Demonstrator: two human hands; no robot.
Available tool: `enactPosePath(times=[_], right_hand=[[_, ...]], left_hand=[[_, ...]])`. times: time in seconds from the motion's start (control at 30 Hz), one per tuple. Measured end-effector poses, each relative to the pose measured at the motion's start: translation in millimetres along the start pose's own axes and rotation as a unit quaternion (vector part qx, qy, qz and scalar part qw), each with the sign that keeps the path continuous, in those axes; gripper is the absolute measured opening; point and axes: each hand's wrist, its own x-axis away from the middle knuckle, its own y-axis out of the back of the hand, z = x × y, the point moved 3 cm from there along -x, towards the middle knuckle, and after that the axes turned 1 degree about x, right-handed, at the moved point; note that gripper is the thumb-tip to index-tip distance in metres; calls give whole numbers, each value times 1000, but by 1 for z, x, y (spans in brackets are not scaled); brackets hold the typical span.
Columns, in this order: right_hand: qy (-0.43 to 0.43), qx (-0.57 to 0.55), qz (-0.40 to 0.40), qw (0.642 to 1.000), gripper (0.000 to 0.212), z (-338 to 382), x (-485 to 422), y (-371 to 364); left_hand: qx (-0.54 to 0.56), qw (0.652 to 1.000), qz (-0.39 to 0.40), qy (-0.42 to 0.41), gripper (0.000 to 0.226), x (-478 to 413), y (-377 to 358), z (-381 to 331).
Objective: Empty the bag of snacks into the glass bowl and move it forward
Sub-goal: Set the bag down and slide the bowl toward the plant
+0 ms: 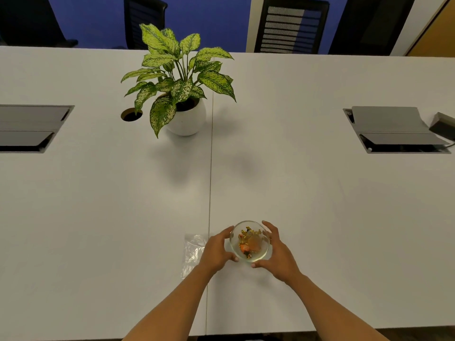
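A small clear glass bowl (261,254) stands on the white table near me, a little right of the centre seam. Inside it lie wrapped snacks (247,238) in gold and orange. My left hand (218,247) cups the bowl's left side and my right hand (277,249) cups its right side, fingers curled around the rim. An empty clear plastic bag (193,252) lies flat on the table just left of my left hand, partly hidden by my wrist.
A potted plant (182,94) in a white round pot stands farther ahead, left of the seam. Beside it is a round cable hole (131,114). Grey flip-up cable boxes sit at the far left (29,129) and far right (394,130). Chairs stand beyond the table.
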Motion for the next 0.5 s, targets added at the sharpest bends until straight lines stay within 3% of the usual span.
enactPosePath(times=[0.27, 0.5], right_hand=[[9, -56, -15, 998, 127, 9, -42, 36], [58, -73, -42, 995, 130, 52, -133, 95]], left_hand=[[11, 999, -21, -42, 95, -39, 14, -28], [18, 996, -30, -87, 94, -129, 57, -94]])
